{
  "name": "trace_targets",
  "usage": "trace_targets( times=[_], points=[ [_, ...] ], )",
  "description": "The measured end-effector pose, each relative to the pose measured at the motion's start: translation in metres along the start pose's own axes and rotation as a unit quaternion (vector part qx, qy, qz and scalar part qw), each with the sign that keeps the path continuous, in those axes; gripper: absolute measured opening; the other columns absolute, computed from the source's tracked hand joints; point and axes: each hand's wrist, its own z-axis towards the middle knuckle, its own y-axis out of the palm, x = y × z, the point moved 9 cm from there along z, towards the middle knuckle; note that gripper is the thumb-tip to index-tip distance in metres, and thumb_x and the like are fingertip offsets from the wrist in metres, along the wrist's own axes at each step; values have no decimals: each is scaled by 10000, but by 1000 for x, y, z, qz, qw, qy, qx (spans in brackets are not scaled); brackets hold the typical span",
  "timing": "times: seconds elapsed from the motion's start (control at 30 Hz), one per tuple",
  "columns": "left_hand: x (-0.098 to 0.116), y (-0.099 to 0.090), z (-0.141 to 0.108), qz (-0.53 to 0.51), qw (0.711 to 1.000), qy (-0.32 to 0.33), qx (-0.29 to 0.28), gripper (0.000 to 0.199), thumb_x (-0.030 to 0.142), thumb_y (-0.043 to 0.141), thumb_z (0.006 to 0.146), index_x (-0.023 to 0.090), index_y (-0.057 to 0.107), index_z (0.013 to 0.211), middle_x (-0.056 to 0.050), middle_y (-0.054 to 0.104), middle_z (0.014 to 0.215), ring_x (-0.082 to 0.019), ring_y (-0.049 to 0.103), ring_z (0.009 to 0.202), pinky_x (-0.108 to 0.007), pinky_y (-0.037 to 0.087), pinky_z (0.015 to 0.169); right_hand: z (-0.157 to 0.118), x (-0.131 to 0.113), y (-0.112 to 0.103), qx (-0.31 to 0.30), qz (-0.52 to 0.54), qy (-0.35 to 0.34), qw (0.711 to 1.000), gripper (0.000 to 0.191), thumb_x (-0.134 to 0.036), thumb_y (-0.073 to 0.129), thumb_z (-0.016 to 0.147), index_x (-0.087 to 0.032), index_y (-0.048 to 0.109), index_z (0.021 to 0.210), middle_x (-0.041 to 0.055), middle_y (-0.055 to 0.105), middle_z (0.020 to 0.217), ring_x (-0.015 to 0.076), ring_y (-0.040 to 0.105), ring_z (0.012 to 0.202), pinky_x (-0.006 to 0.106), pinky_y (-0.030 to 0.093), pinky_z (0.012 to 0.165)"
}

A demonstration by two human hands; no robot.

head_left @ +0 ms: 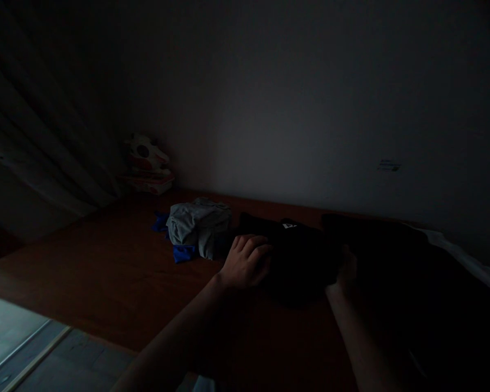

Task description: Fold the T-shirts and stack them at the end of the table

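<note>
At left hand (247,262), black cloth (298,256), edges lost in dark.

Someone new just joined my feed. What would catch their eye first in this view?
Probably the crumpled grey cloth with bright blue fabric poking out, left of the hands on the brown surface. Next, the left hand and right hand on a black cloth with a small white mark. Behind, at the far left by the wall, sits a white-and-red object.

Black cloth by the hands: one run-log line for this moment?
left hand: on black cloth | right hand: at its right edge | grey cloth: further left
</note>
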Motion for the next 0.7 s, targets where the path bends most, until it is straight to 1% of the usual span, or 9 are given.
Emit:
trace_targets(
  times=[0.07, 0.13, 0.23, 0.27, 0.33, 0.43, 0.53, 0.63, 0.7],
  points=[
    [-18, 4, 0, 18, 998, -57, -11, 270, 272, 563, 957, 228, 607, 1219, -114, 678, 1239, -283, 600, 1146, -438, 480, 948, -2, 2, -16, 34, -28, 38, 998, 763, -683, 236, 968, -118, 409, 1450, 221, 643, 1264, 340, 619, 1137, 470, 510, 895],
    [-40, 9, -4, 30, 992, -123, -27, 285, 287, 549, 966, 217, 599, 1238, -125, 649, 1287, -297, 579, 1182, -456, 468, 990, -9, -14, -15, 9, -65, 20, 998, 848, -738, 459, 881, -137, 400, 1476, 213, 595, 1376, 346, 587, 1224, 479, 480, 990],
    [-74, 18, -15, 37, 976, -206, -52, 320, 327, 512, 991, 215, 565, 1287, -122, 610, 1365, -290, 561, 1240, -449, 452, 1058, -29, -67, 12, -97, -187, -131, 969, 865, -711, 695, 731, -193, 539, 1406, 170, 605, 1401, 378, 512, 1338, 522, 402, 1103],
    [-87, 19, -20, 41, 969, -234, -60, 336, 340, 491, 1003, 213, 549, 1310, -121, 604, 1384, -286, 561, 1257, -443, 451, 1069, -37, -82, 21, -126, -223, -179, 950, 800, -690, 726, 714, -201, 608, 1336, 163, 633, 1364, 390, 495, 1356, 530, 392, 1113],
    [-115, 20, -33, 66, 950, -294, -83, 370, 346, 449, 1021, 206, 520, 1355, -130, 618, 1388, -286, 578, 1268, -436, 463, 1066, -47, -102, 30, -151, -264, -224, 926, 643, -661, 733, 731, -211, 701, 1189, 160, 679, 1273, 404, 489, 1364, 524, 403, 1105],
    [-152, 13, -52, 110, 923, -351, -116, 380, 318, 441, 1012, 197, 532, 1361, -146, 668, 1338, -297, 616, 1250, -427, 482, 1044, -48, -108, 28, -141, -293, -233, 917, 538, -652, 688, 788, -224, 736, 1110, 163, 666, 1299, 415, 453, 1402, 527, 409, 1103],
    [-181, -4, -70, 162, 899, -382, -140, 390, 323, 464, 985, 178, 576, 1329, -158, 683, 1325, -314, 636, 1233, -444, 471, 1056, -47, -105, 24, -127, -294, -256, 912, 528, -650, 656, 822, -238, 735, 1143, 159, 620, 1391, 420, 420, 1435, 549, 385, 1127],
    [-206, -25, -90, 229, 862, -424, -159, 431, 327, 464, 969, 139, 583, 1338, -195, 637, 1389, -354, 597, 1279, -522, 418, 1101, -46, -95, 27, -157, -255, -230, 926, 491, -594, 616, 879, -226, 718, 1188, 151, 724, 1199, 371, 624, 1237, 499, 485, 1033],
    [-218, -36, -101, 257, 837, -457, -155, 440, 327, 454, 968, 114, 591, 1329, -227, 590, 1430, -396, 551, 1318, -566, 411, 1091, -46, -91, 30, -175, -225, -205, 936, 472, -569, 619, 890, -216, 713, 1189, 137, 758, 1092, 350, 692, 1107, 483, 526, 970]
  ],
)
